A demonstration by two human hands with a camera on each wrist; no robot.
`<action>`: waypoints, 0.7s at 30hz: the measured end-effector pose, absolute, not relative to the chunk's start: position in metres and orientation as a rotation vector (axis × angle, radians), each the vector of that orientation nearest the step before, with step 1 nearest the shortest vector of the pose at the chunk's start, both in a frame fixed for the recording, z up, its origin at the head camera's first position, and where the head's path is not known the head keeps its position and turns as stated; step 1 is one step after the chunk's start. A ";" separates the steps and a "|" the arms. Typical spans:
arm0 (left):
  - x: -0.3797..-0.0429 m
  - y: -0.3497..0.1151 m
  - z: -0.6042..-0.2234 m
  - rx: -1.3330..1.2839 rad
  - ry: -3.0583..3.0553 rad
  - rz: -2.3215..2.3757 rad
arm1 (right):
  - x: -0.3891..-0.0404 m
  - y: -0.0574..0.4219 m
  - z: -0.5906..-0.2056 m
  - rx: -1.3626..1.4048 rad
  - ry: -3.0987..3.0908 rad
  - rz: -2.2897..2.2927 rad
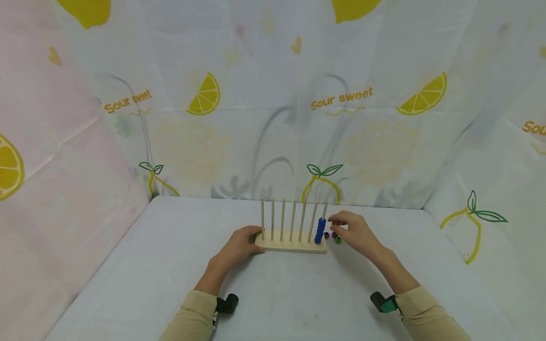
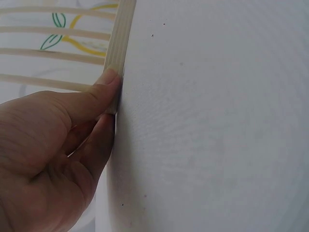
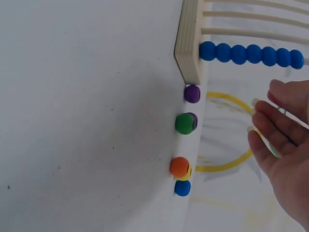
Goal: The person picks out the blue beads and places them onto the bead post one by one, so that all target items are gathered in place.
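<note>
My left hand point(image 1: 239, 245) grips the left end of a light wooden peg stand point(image 1: 290, 246), thumb along its front edge and fingers behind. Upright wooden rods rise from the base. Stacked blue beads point(image 1: 320, 231) fill much of the rightmost rod; the other rods are bare. Just right of that stack, my right hand point(image 1: 357, 233) hovers with fingers loosely bent, apart from the beads. The right wrist view shows no bead in its fingers point(image 3: 273, 126). Below it on the table lie a purple bead point(image 3: 192, 94) and a green bead point(image 3: 184, 123) partly covering another purple one.
Farther right in the right wrist view are an orange bead point(image 3: 179, 166), a mostly hidden yellow bead point(image 3: 189, 173) and a loose blue bead point(image 3: 182, 188). A white cloth covers the table point(image 1: 273, 293). Lemon-printed curtains point(image 1: 256, 142) stand behind and at both sides.
</note>
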State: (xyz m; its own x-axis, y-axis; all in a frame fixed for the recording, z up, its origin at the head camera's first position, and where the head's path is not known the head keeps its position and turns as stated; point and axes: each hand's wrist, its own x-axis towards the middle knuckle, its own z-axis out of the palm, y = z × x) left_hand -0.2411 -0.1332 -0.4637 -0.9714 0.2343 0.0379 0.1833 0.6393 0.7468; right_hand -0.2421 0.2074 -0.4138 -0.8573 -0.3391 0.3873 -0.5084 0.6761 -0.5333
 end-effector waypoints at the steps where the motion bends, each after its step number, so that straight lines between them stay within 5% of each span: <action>1: -0.241 -0.133 -0.464 0.355 2.788 1.258 | -0.242 0.209 -0.415 0.672 -2.638 0.953; 21: -0.243 -0.133 -0.466 0.369 2.787 1.242 | -0.247 0.241 -0.430 0.531 -2.775 0.934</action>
State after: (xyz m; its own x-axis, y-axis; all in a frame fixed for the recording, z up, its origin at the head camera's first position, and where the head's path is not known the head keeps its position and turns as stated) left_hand -0.2427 -0.1333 -0.4657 -0.9689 0.2450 0.0346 0.1896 0.6451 0.7402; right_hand -0.2466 0.2414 -0.4296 -0.9229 -0.2788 0.2655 -0.3826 0.7409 -0.5519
